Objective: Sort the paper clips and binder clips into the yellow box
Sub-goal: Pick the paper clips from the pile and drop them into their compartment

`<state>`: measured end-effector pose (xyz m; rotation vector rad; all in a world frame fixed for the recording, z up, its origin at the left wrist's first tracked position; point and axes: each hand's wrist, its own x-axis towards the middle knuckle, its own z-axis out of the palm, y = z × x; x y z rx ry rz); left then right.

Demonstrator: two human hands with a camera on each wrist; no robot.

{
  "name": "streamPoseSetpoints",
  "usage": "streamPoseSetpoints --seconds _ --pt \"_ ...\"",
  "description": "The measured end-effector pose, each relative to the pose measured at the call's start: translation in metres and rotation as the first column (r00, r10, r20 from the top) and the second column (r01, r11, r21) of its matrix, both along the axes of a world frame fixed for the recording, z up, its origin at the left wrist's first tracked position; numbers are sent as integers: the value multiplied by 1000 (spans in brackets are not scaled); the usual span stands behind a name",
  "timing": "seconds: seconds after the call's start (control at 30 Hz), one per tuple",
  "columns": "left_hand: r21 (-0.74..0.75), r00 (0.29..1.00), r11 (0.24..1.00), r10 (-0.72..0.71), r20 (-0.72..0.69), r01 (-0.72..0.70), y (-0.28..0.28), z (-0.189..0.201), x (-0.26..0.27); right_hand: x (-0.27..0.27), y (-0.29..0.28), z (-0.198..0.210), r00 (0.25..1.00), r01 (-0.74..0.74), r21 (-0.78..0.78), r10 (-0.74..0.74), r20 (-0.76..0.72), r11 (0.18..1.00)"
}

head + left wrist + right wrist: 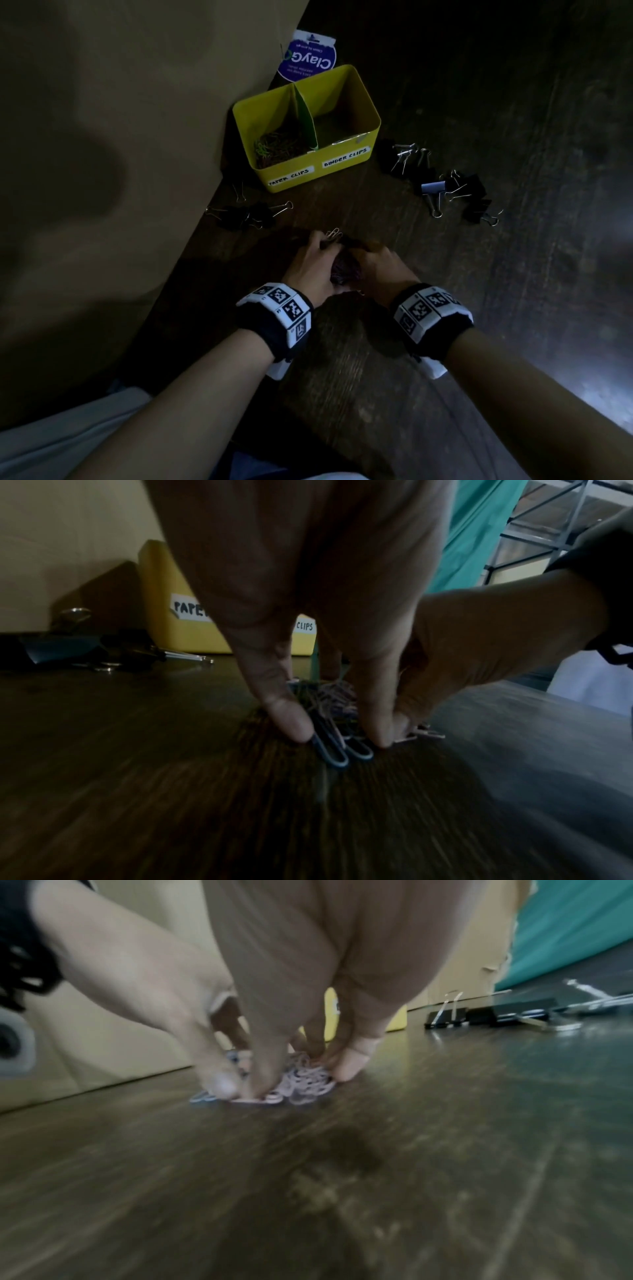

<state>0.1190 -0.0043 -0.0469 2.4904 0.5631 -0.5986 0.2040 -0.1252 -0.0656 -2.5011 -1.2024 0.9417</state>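
A heap of paper clips (343, 269) (334, 718) (303, 1081) lies on the dark wooden table in front of me. My left hand (313, 262) (339, 739) and right hand (378, 265) (294, 1085) cup it from both sides, fingers curled down round the clips and tips on the table. The yellow box (342, 173) stands beyond, split by a green divider (306, 120). Its left half, labelled paper clips, holds coloured paper clips (279, 147). The right half, labelled binder clips, shows a bare floor. Black binder clips (445, 185) lie right of the box, and more binder clips (248, 214) lie left.
A beige wall (120, 137) runs along the table's left edge, close to the box. A purple and white packet (308, 56) leans behind the box. The scene is dim. Bare wood stretches between my wrists and the near edge.
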Motion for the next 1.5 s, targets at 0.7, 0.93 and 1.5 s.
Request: streamPoseSetpoints --seconds 0.7,0.93,1.5 --pt "-345 929 899 338 151 -271 47 2 -14 22 -20 -9 804 520 99 -447 -392 849" --pt "-496 924 832 357 139 -247 62 15 -13 25 -22 -8 711 616 144 -468 -525 774" --pt "-698 764 675 574 294 -239 143 94 69 26 -1 38 592 780 368 -404 -698 506"
